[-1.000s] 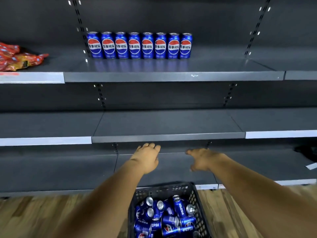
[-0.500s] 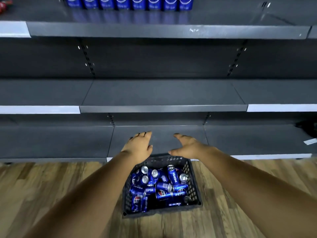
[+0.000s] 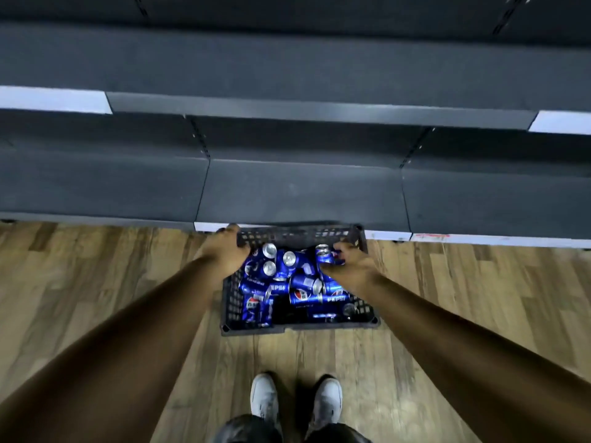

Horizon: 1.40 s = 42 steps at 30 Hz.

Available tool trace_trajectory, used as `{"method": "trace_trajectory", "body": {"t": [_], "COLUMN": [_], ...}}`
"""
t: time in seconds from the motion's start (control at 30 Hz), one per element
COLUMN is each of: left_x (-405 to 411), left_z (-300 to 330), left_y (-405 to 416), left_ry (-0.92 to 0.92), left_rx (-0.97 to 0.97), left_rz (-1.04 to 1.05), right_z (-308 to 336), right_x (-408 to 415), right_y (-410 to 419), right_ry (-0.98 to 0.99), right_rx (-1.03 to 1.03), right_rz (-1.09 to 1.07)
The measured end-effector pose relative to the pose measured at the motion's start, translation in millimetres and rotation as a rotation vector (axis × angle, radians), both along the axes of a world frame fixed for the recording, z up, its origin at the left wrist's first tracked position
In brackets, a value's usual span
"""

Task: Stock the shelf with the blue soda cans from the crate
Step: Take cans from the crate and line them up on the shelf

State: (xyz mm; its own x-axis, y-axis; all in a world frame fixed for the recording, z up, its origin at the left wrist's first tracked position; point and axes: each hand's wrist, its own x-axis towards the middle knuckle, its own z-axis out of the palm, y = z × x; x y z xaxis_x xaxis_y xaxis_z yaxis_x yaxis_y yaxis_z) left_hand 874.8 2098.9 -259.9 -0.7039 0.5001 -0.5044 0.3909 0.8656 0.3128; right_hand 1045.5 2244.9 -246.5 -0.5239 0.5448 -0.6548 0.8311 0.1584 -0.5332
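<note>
Your left hand (image 3: 224, 251) curls over the far-left corner of the black crate (image 3: 297, 326); your right hand (image 3: 348, 266) grips one blue can (image 3: 324, 255) among the jumbled blue soda cans (image 3: 297, 282). The crate sits on the wood floor (image 3: 96, 282) against the bottom shelf (image 3: 300, 190), your shoes (image 3: 295, 401) just behind it.

We read "PEPSI" in white letters on several shiny blue aluminium soda cans (image 3: 277, 287) lying jumbled in the black plastic lattice crate (image 3: 297, 234). Some also show the round red, white and blue Pepsi emblem. A red mark on the white shelf-edge strip (image 3: 479, 239), far right, is too blurred to read.
</note>
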Motion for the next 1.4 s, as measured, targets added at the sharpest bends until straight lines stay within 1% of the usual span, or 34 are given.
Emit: {"method": "trace_trajectory", "body": {"t": [0.07, 0.13, 0.17, 0.23, 0.27, 0.33, 0.47, 0.53, 0.63, 0.67, 0.77, 0.87, 1.0, 1.07, 1.17, 1.3, 1.37, 1.4], "left_x": [2.3, 9.7, 13.5, 20.4, 22.0, 24.1, 31.5, 32.4, 34.1, 34.9, 34.9, 32.7, 35.2, 39.0, 43.8, 53.1, 54.9, 54.4], "left_z": [-18.7, -40.7, -53.8, -79.9, -94.9, -120.4, -158.5, -179.7, -209.7, -218.0, -246.2, -286.2, -343.2, -364.3, -393.8, -418.7, -424.2, -427.5], "left_y": [-1.3, -0.4, -0.2, -0.2, -1.5, -5.5, -12.2, -15.6, -19.1, -18.5, -13.1, -9.4, -6.0, -1.6, 1.6, 9.1, 16.0, 19.2], "left_ry": [-0.037, -0.112, -0.148, -0.233, -0.257, -0.316, -0.436, -0.495, -0.521, -0.53, -0.579, -0.548, -0.351, -0.269, -0.231, -0.157, -0.103, -0.078], "left_rx": [0.012, 0.047, 0.086, 0.161, 0.184, 0.188, 0.116, 0.122, 0.109, 0.12, 0.233, 0.292, 0.335, 0.346, 0.302, 0.206, 0.202, 0.215], "left_rz": [0.046, 0.149, 0.222, 0.438, 0.551, 0.696, 0.799, 0.837, 0.885, 0.917, 1.086, 1.168, 1.255, 1.26, 1.181, 0.962, 0.87, 0.841], "right_z": [-17.1, -35.7, -46.7, -70.7, -81.9, -104.7, -144.9, -166.6, -198.4, -208.0, -233.9, -261.8, -309.6, -333.0, -367.3, -410.4, -425.5, -432.8], "right_x": [5.6, 9.6, 11.0, 14.5, 16.5, 21.0, 30.1, 34.0, 38.6, 39.4, 39.7, 33.1, 18.1, 10.0, -2.9, -15.5, -22.4, -26.2], "right_y": [-4.4, -8.5, -10.5, -14.1, -15.3, -15.9, -11.4, -7.9, -4.9, -4.3, -0.5, 5.5, 13.9, 20.4, 34.7, 58.1, 69.0, 74.5], "right_ry": [-0.018, -0.031, -0.049, -0.067, -0.068, -0.095, -0.139, -0.157, -0.194, -0.201, -0.206, -0.195, -0.154, -0.162, -0.156, -0.179, -0.193, -0.169], "right_rx": [0.018, -0.011, -0.028, -0.053, -0.065, -0.079, -0.099, -0.106, -0.094, -0.083, -0.009, 0.034, 0.099, 0.174, 0.249, 0.381, 0.444, 0.468], "right_rz": [0.033, 0.007, -0.003, -0.026, -0.045, -0.065, -0.058, -0.073, -0.08, -0.072, -0.047, -0.067, -0.119, -0.122, -0.138, -0.059, -0.067, -0.079]}}
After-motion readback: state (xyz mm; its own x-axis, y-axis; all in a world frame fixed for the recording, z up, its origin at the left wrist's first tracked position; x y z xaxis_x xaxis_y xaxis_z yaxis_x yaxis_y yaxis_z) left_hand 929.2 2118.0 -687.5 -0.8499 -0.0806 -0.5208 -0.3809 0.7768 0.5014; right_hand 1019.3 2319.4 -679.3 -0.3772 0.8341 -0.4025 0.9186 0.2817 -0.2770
